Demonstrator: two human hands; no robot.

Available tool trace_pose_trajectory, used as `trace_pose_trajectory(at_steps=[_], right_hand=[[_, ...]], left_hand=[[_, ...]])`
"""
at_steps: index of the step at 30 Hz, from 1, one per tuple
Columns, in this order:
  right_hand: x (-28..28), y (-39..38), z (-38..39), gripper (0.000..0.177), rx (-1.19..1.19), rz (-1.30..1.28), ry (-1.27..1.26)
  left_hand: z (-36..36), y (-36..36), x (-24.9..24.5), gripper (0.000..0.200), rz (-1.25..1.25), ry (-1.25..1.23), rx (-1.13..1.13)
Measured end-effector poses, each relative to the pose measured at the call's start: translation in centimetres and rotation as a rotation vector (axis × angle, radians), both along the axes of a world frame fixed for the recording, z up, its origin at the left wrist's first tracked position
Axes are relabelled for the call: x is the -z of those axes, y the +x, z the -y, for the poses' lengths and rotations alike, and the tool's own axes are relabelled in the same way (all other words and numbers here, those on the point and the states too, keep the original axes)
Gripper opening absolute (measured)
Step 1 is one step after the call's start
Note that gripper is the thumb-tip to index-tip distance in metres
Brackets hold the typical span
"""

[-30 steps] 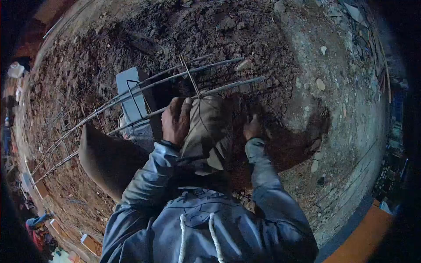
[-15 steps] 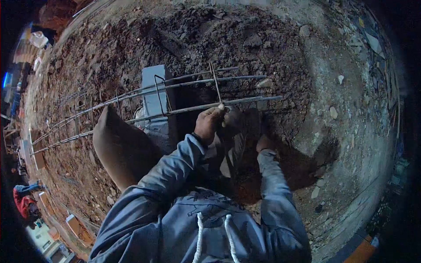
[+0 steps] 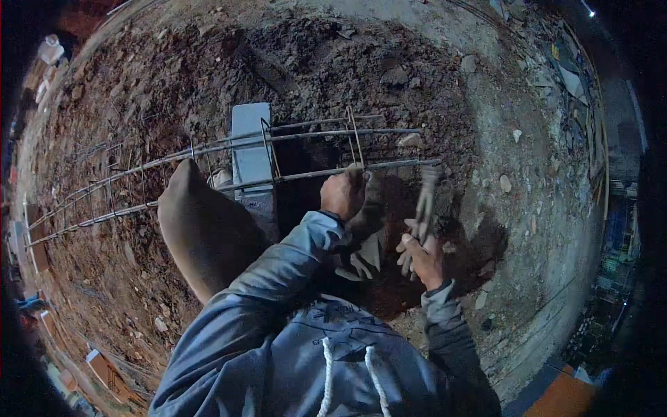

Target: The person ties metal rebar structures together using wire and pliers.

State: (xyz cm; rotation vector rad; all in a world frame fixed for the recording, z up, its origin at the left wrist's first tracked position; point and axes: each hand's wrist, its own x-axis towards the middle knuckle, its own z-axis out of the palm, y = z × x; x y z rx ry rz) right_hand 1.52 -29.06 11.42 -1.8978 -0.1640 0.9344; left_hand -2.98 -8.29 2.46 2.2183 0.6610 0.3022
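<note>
A long rebar cage (image 3: 208, 147) of thin bars with square stirrups reaches across in front of me, propped on a pale block (image 3: 251, 119). My left hand (image 3: 342, 193) is closed at the lower bar, gripping the foot of the last stirrup (image 3: 356, 139) near the cage's right end. Apart from the cage, to the right, my right hand (image 3: 424, 260) holds a pair of pliers (image 3: 424, 201) by the handles, jaws pointing up and somewhat blurred. My left hand hides the joint between stirrup and bar.
My bent knee (image 3: 201, 215) is close beneath the cage on the left. Rough, lumpy soil (image 3: 313, 62) lies beyond it, with a dark hollow below. Stones (image 3: 505, 183) dot the ground at right. An orange-sided block (image 3: 104, 367) lies at lower left.
My right hand has come up out of the shadow, bringing the pliers into sight. The last stirrup stands a little further right in view, with my left hand still at its foot.
</note>
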Motion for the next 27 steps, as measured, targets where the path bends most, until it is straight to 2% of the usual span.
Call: trace_pose_trajectory(at_steps=[2, 3, 4, 5, 6, 7, 8, 9, 10, 11, 13, 16, 20, 22, 23, 24, 25, 26, 27], right_hand=[[0.5, 0.4, -0.3, 0.059, -0.046, -0.139, -0.181], [0.6, 0.4, -0.6, 0.059, -0.049, -0.139, -0.188], [0.7, 0.7, -1.1, 0.061, -0.198, -0.054, -0.27], [0.8, 1.2, -1.8, 0.064, -0.347, 0.035, -0.348], [-2.0, 1.3, -4.2, 0.066, -0.424, 0.019, -0.556], [-1.9, 1.7, -4.4, 0.066, -0.428, 0.022, -0.559], [-1.7, 1.9, -4.3, 0.065, -0.502, 0.116, -0.51], [-1.5, 2.0, -4.3, 0.063, -0.573, 0.208, -0.46], [-1.9, 2.2, -4.7, 0.061, -0.605, 0.2, -0.513], [-1.6, 2.2, -4.5, 0.061, -0.605, 0.2, -0.517], [-1.3, 2.3, -4.4, 0.063, -0.661, 0.406, -0.46], [-3.3, 2.1, -6.0, 0.064, -0.666, 0.276, -0.573], [-3.4, 1.9, -6.4, 0.064, -0.728, 0.318, -0.63], [-1.8, 1.5, -5.4, 0.044, -0.645, 0.561, -0.454], [-1.2, 1.7, -5.0, 0.044, -0.646, 0.561, -0.453], [-1.1, 1.8, -5.2, 0.034, -0.539, 0.274, -0.457], [-0.9, 1.8, -5.4, 0.031, -0.427, -0.011, -0.452], [0.7, 2.8, -4.4, 0.033, -0.37, -0.304, -0.288], [1.4, 2.6, -4.3, 0.033, -0.374, -0.302, -0.281]], left_hand=[[-0.2, -0.1, 0.2, 0.018, 0.075, -0.077, -0.047], [-0.2, -0.1, 0.1, 0.02, 0.094, -0.188, -0.047], [-0.1, -0.3, 0.1, 0.023, 0.113, -0.301, -0.049], [-0.1, -0.5, 0.2, 0.023, 0.116, -0.306, -0.054], [-0.3, -0.5, 0.3, 0.025, 0.067, -0.432, -0.074], [-0.4, -0.6, 0.2, 0.028, 0.014, -0.559, -0.092], [-0.4, -0.7, 0.0, 0.028, 0.014, -0.561, -0.093], [-0.6, -0.8, -0.6, 0.029, 0.029, -0.701, -0.103], [-0.7, -0.8, -1.0, 0.029, 0.044, -0.841, -0.113], [-0.6, -0.8, -0.8, 0.029, 0.045, -0.844, -0.112], [-0.6, -0.7, -0.8, 0.027, 0.069, -0.871, -0.113], [-0.9, -0.8, -2.0, 0.024, 0.034, -0.946, -0.105], [-0.4, -0.6, 0.0, 0.023, 0.072, -1.041, -0.133], [-0.3, -0.5, 0.1, 0.023, 0.086, -1.093, -0.166], [-0.2, -0.5, 0.1, 0.023, 0.086, -1.092, -0.166], [-0.3, -0.6, -0.1, 0.022, 0.069, -1.178, -0.194], [-0.3, -0.8, -0.4, 0.022, 0.05, -1.261, -0.222], [-0.1, -0.9, -0.7, 0.022, 0.049, -1.255, -0.224], [0.2, -1.0, -1.2, 0.021, 0.063, -1.164, -0.21]])
